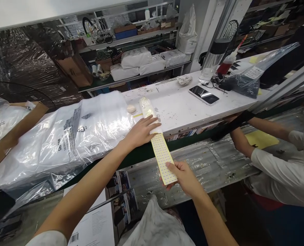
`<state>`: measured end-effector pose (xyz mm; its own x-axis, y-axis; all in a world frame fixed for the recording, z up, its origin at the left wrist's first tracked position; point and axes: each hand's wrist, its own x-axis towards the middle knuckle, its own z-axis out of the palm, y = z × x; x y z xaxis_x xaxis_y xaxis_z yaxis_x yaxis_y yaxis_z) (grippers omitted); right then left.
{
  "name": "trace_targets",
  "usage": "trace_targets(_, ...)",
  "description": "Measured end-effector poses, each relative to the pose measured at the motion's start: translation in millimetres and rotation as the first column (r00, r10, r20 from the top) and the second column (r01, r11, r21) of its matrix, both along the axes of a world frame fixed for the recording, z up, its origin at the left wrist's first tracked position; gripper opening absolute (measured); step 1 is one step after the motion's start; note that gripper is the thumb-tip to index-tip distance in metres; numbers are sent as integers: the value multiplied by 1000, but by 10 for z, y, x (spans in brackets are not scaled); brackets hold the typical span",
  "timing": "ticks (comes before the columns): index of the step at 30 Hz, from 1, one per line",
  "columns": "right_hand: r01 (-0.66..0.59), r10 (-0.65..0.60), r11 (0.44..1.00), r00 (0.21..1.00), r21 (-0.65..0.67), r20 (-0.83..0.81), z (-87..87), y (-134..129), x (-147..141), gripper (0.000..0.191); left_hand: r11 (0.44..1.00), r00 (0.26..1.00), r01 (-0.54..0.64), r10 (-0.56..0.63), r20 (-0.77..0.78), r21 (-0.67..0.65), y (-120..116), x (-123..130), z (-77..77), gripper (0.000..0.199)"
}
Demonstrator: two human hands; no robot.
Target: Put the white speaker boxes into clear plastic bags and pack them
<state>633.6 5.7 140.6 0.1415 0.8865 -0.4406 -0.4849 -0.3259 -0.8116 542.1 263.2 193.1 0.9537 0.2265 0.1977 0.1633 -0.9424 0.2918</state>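
A long yellow-backed strip of small labels [162, 155] hangs over the front edge of the white shelf. Its lower end is pinched between the thumb and fingers of my right hand [184, 176]. My left hand [141, 131] lies with fingers spread on the strip's upper part and the white, plastic-wrapped roll or bundle [147, 106] it joins; the exact join is hidden under the fingers. Beside the bundle sits a small pale round object [131, 108]. A stack of clear plastic bags [98, 116] with printed warnings lies left of my left hand.
A phone [203, 94], a clear bottle [213, 61] and a dark item in a plastic bag [246, 82] are on the shelf at right. Below runs a grey conveyor [203, 160]. Another person's arms [244, 143] reach in from the right. A printed box [92, 225] stands below left.
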Motion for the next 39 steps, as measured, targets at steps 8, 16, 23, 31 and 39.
trace_targets(8,-297,298,952,853,-70,428,329,-476,159,52,998,999,-15,17,32,-66,-155,-169,279,54)
trace_targets(16,-697,619,645,234,-314,750,894,-447,421,25,613,886,261,-459,-68,-746,-1190,-401,247,57)
trace_targets(23,-698,659,600,156,-390,735,1093,-258,563,16,504,948,150,-318,-21,-850,-1306,-484,-52,38)
trace_targets(31,51,-195,928,911,368,365,402,-146,745,91,232,818,-20,563,117,-973,-1422,-370,-147,43)
trace_targets(39,333,-356,920,930,206,88,-33,-1,140,44,732,954,-109,267,136,-673,-1175,-512,73,24)
